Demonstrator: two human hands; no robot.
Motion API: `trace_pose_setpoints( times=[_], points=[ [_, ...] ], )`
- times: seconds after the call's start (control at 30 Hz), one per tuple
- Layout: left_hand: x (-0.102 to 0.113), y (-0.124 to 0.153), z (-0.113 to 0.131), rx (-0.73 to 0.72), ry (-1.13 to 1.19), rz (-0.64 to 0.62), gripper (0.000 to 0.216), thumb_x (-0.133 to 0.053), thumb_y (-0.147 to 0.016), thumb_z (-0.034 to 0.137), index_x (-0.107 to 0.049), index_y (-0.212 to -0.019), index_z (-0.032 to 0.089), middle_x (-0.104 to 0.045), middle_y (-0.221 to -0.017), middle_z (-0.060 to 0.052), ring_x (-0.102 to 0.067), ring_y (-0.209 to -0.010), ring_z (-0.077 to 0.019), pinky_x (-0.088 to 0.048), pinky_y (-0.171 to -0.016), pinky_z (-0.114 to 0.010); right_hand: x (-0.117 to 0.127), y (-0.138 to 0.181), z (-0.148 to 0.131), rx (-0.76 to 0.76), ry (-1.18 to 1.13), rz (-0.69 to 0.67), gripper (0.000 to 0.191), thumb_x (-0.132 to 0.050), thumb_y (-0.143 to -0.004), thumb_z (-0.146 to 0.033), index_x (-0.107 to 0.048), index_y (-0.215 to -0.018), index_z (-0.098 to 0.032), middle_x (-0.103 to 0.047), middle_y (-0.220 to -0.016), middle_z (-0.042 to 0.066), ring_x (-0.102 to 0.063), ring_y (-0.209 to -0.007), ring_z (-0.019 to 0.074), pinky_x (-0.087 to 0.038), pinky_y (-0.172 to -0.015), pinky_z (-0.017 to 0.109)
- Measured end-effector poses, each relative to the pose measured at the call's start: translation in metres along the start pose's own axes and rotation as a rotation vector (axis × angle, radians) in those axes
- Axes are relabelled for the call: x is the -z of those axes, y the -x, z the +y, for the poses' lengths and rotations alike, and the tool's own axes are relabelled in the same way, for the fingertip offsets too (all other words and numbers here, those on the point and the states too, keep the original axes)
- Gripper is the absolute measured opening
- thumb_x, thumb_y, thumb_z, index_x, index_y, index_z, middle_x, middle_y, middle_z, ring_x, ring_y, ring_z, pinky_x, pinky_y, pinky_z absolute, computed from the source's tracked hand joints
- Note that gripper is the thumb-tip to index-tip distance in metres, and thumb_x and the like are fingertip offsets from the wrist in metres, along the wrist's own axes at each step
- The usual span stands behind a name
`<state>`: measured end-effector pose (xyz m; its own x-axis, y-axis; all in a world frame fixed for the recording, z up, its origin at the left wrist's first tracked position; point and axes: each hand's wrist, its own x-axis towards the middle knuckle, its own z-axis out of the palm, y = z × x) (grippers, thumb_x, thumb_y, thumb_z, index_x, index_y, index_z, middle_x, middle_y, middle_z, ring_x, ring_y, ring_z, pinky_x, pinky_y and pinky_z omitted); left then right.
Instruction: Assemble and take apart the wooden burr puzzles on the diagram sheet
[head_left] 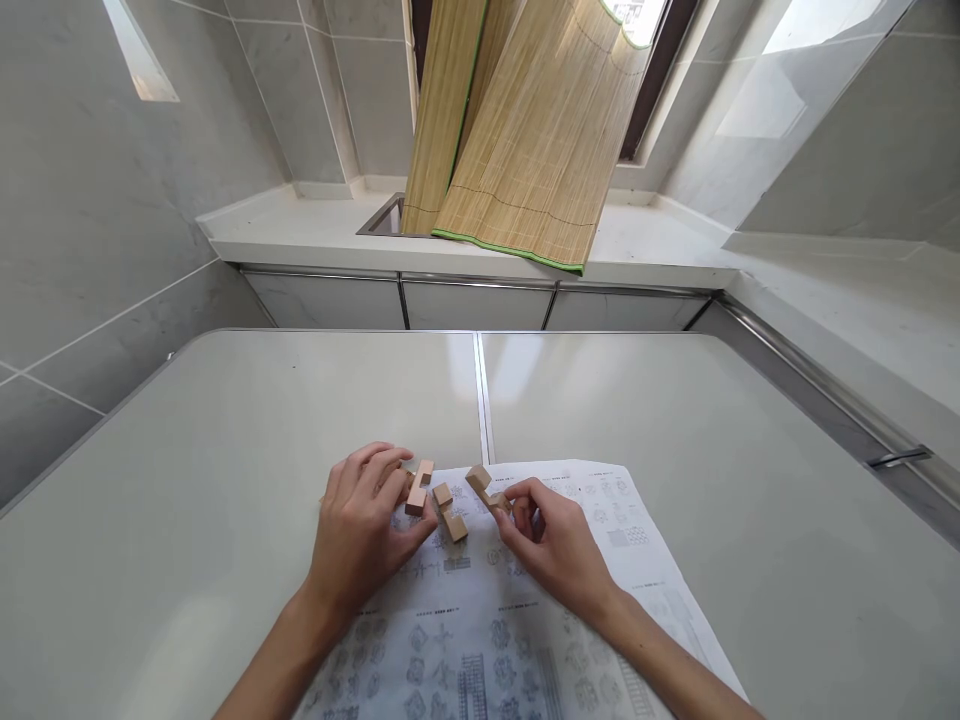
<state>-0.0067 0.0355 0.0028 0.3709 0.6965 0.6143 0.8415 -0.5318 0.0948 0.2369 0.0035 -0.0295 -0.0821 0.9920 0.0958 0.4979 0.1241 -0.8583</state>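
Observation:
My left hand (364, 515) is curled over small wooden pieces, its thumb and fingers around a notched wooden puzzle piece (417, 497). More wood shows partly behind those fingers, mostly hidden. In my right hand (559, 540), thumb and fingertips pinch one end of another notched wooden puzzle piece (478, 479), tilted with its free end up and to the left. Between the hands, a third notched piece (455, 526) lies on a printed paper sheet (480, 590) with several small diagrams of assembled shapes.
The sheet lies on a pale table (225, 480) with a seam (482, 395) down its middle. Beyond the table's far edge is a white counter (300, 235) with a sink (386, 217). A bamboo mat (540, 150) leans there against the window. Tiled walls stand at both sides.

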Motion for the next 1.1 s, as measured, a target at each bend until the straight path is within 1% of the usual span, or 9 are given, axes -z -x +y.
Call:
trace_pose_setpoints(
  times=[0.1, 0.23, 0.43, 0.6, 0.7, 0.83, 0.9, 0.97, 1.1],
  points=[
    [-0.002, 0.002, 0.001, -0.013, 0.030, -0.063, 0.018, -0.067, -0.087, 0.021, -0.053, -0.076, 0.022, -0.074, -0.110, -0.011, -0.064, -0.114, -0.0326, -0.051, -0.093, -0.048, -0.003, 0.001, 0.004, 0.035, 0.120, 0.031, 0.015, -0.063, -0.092, -0.034, -0.057, -0.084, -0.023, -0.049, -0.062, -0.006, -0.048, -0.053, 0.0125, -0.038, -0.053, 0.025],
    [-0.004, 0.003, 0.004, -0.034, 0.102, -0.149, 0.025, -0.065, -0.086, 0.021, -0.046, -0.070, 0.022, -0.072, -0.111, -0.011, -0.064, -0.114, -0.0310, -0.049, -0.103, -0.052, -0.006, 0.001, 0.007, 0.106, 0.227, 0.085, 0.014, -0.061, -0.091, -0.031, -0.054, -0.082, -0.023, -0.049, -0.061, -0.007, -0.048, -0.049, 0.0112, -0.035, -0.051, 0.023],
    [-0.005, 0.004, 0.010, -0.076, 0.205, -0.256, 0.022, -0.067, -0.084, 0.024, -0.049, -0.072, 0.022, -0.069, -0.124, -0.012, -0.060, -0.123, -0.0334, -0.051, -0.097, -0.049, -0.009, 0.002, 0.008, 0.182, 0.355, 0.158, 0.015, -0.060, -0.088, -0.028, -0.049, -0.079, -0.023, -0.049, -0.057, -0.008, -0.045, -0.046, 0.0106, -0.031, -0.050, 0.023],
    [-0.004, 0.008, 0.015, -0.066, 0.288, -0.312, 0.023, -0.072, -0.077, 0.027, -0.050, -0.081, 0.022, -0.064, -0.128, -0.012, -0.058, -0.125, -0.0340, -0.052, -0.098, -0.047, -0.010, 0.003, 0.008, 0.221, 0.409, 0.185, 0.018, -0.060, -0.087, -0.027, -0.047, -0.075, -0.023, -0.050, -0.057, -0.007, -0.043, -0.046, 0.0106, -0.028, -0.049, 0.024],
    [-0.004, 0.008, 0.017, -0.056, 0.325, -0.313, 0.030, -0.076, -0.076, 0.030, -0.055, -0.097, 0.022, -0.064, -0.130, -0.013, -0.058, -0.125, -0.0347, -0.054, -0.099, -0.047, -0.010, 0.004, 0.007, 0.269, 0.405, 0.190, 0.017, -0.062, -0.088, -0.027, -0.050, -0.076, -0.022, -0.052, -0.059, -0.005, -0.045, -0.049, 0.0113, -0.029, -0.051, 0.025],
    [-0.007, 0.009, 0.018, -0.098, 0.368, -0.333, 0.056, -0.079, -0.084, 0.032, -0.051, -0.132, 0.023, -0.062, -0.141, -0.014, -0.056, -0.134, -0.0334, -0.051, -0.110, -0.049, -0.011, 0.004, 0.006, 0.379, 0.349, 0.141, 0.014, -0.060, -0.097, -0.030, -0.060, -0.086, -0.021, -0.059, -0.066, -0.002, -0.053, -0.057, 0.0135, -0.034, -0.056, 0.026],
    [-0.010, 0.010, 0.018, -0.118, 0.377, -0.341, 0.064, -0.080, -0.086, 0.034, -0.047, -0.140, 0.024, -0.062, -0.144, -0.014, -0.056, -0.136, -0.0331, -0.050, -0.112, -0.049, -0.011, 0.005, 0.005, 0.432, 0.321, 0.087, 0.014, -0.057, -0.101, -0.028, -0.064, -0.091, -0.020, -0.062, -0.071, 0.000, -0.057, -0.062, 0.0143, -0.037, -0.058, 0.026],
    [-0.012, 0.010, 0.018, -0.127, 0.379, -0.340, 0.063, -0.079, -0.089, 0.036, -0.047, -0.142, 0.024, -0.063, -0.142, -0.013, -0.058, -0.134, -0.0323, -0.050, -0.112, -0.049, -0.011, 0.006, 0.005, 0.478, 0.307, 0.029, 0.013, -0.056, -0.102, -0.026, -0.067, -0.098, -0.021, -0.065, -0.078, 0.002, -0.060, -0.066, 0.0149, -0.040, -0.060, 0.026],
    [-0.011, 0.010, 0.019, -0.113, 0.377, -0.347, 0.045, -0.071, -0.094, 0.033, -0.053, -0.134, 0.023, -0.068, -0.132, -0.011, -0.063, -0.124, -0.0299, -0.051, -0.109, -0.047, -0.011, 0.006, 0.004, 0.539, 0.293, -0.079, 0.016, -0.056, -0.104, -0.024, -0.070, -0.112, -0.024, -0.068, -0.088, 0.004, -0.065, -0.075, 0.0171, -0.045, -0.065, 0.027]
  ],
)
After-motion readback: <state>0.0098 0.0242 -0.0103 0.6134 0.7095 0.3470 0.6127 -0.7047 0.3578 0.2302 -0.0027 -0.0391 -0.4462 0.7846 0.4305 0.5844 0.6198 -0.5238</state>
